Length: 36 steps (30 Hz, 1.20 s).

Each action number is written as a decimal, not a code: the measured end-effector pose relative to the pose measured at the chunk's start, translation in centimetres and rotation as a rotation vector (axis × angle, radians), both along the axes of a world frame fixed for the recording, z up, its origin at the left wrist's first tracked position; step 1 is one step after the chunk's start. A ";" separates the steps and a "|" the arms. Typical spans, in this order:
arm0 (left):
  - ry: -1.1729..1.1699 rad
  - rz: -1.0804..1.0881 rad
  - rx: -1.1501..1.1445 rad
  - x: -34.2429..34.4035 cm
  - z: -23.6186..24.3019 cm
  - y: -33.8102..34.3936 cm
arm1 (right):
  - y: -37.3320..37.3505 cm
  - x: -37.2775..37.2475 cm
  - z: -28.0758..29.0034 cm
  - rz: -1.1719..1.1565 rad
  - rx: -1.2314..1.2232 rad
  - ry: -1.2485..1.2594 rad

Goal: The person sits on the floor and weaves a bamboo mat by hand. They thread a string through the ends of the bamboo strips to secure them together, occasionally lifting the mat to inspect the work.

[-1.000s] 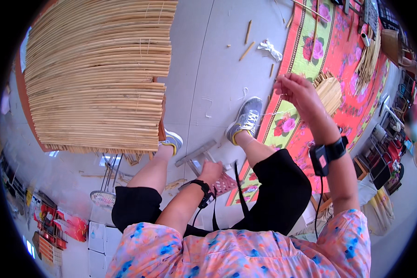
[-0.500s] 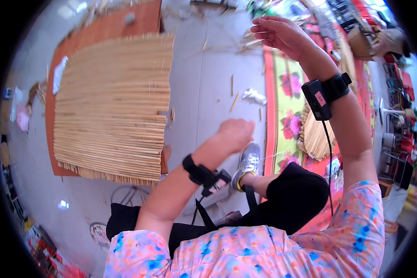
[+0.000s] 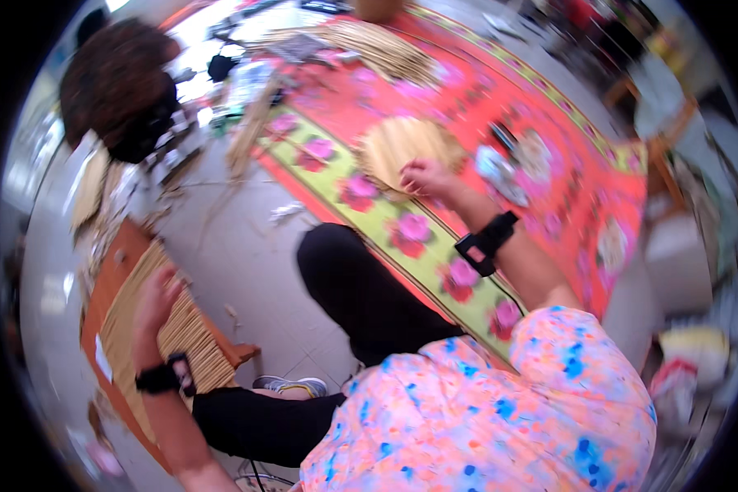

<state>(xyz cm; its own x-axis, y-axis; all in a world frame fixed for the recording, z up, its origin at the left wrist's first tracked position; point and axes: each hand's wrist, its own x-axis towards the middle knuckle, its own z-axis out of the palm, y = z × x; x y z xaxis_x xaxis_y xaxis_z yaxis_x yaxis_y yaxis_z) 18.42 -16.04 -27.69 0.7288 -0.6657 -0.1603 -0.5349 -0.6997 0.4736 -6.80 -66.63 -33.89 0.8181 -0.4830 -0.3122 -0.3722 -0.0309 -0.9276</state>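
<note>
Craft workshop floor, woven stick mat (image 3: pixel 160 332), bundled sticks (image 3: pixel 389 49), floral floor mat (image 3: pixel 500 164), scattered scraps

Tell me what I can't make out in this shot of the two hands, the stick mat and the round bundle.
- Left hand, head view: motion blur smears the fingers on the stick mat, so any grip is unclear.
- Right hand, head view: fingertips merge into the round bundle of sticks; holding or only touching, unclear.
- Mat's lower end: hidden behind the left forearm.
- Right edge of the head view: blurred things, unidentifiable.
</note>
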 end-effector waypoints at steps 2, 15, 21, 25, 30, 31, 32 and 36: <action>0.088 0.077 0.011 1.1 -4.9 4.2 | 0.4 -8.0 -6.2 -0.062 -0.046 0.118; 0.193 0.307 0.170 0.6 -4.3 8.4 | 12.2 -42.2 -31.5 -0.338 -0.104 1.021; 0.141 0.370 0.223 1.1 1.1 9.9 | 14.6 -45.9 -26.4 -0.597 -0.223 1.146; 0.099 0.394 0.263 2.3 2.0 8.7 | 17.4 -51.1 -27.6 -0.771 -0.247 1.231; 0.124 0.381 0.330 3.1 2.5 6.1 | 16.0 -56.1 -31.2 -0.986 -0.508 1.194; 0.132 0.367 0.332 3.2 2.5 5.7 | 15.0 -57.1 -31.6 -0.998 -0.427 1.185; 0.104 0.365 0.333 3.5 2.8 5.9 | 13.8 -57.3 -31.6 -1.003 -0.341 1.163; 0.031 0.351 0.335 3.6 3.1 6.3 | 10.7 -59.2 -32.0 -1.090 -0.406 1.073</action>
<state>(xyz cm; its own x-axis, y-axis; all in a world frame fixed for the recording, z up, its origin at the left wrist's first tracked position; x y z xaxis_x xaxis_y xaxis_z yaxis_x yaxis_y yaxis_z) 21.99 -9.78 -24.63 0.8915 -0.2884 -0.3493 -0.2282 -0.9520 0.2038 -65.99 -55.97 -65.90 -0.4702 -0.8590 -0.2028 -0.8310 0.5083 -0.2262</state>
